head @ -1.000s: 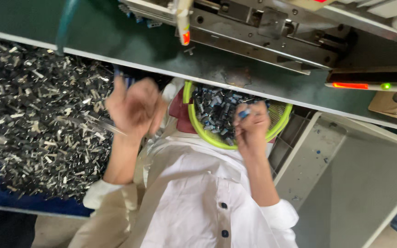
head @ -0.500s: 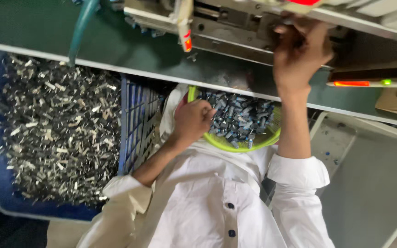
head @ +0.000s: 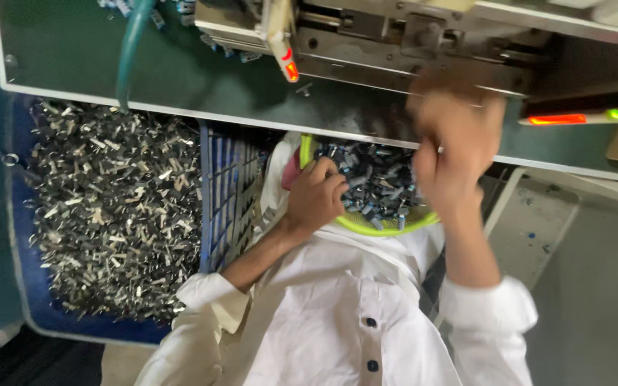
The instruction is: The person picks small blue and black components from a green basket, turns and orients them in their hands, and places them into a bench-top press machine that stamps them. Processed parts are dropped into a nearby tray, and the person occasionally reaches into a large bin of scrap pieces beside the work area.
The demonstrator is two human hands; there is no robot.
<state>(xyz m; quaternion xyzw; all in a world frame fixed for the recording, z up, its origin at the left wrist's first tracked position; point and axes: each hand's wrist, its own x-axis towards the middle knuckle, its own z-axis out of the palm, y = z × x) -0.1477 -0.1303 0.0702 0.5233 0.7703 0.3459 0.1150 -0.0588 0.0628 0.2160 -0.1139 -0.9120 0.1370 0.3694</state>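
Observation:
A green-rimmed bowl (head: 388,227) full of small dark and blue parts (head: 377,182) sits in my lap, just under the edge of the green machine table (head: 180,78). My left hand (head: 316,196) is inside the bowl at its left side, fingers curled down onto the parts. My right hand (head: 452,150) hovers blurred above the bowl's right side, in front of the table edge, fingers loosely bent. Whether it carries anything is hidden by the blur. Grey metal machine tooling (head: 395,39) runs along the top.
A blue crate (head: 223,193) at the left holds a large heap of shiny metal scrap pieces (head: 109,214). A green hose (head: 131,50) hangs over the table. An orange-lit bar (head: 559,119) glows at the right, above a pale grey panel (head: 531,221).
My right hand has dropped from the machine tooling down toward the bowl. My left hand has stayed in the bowl, settling onto the parts.

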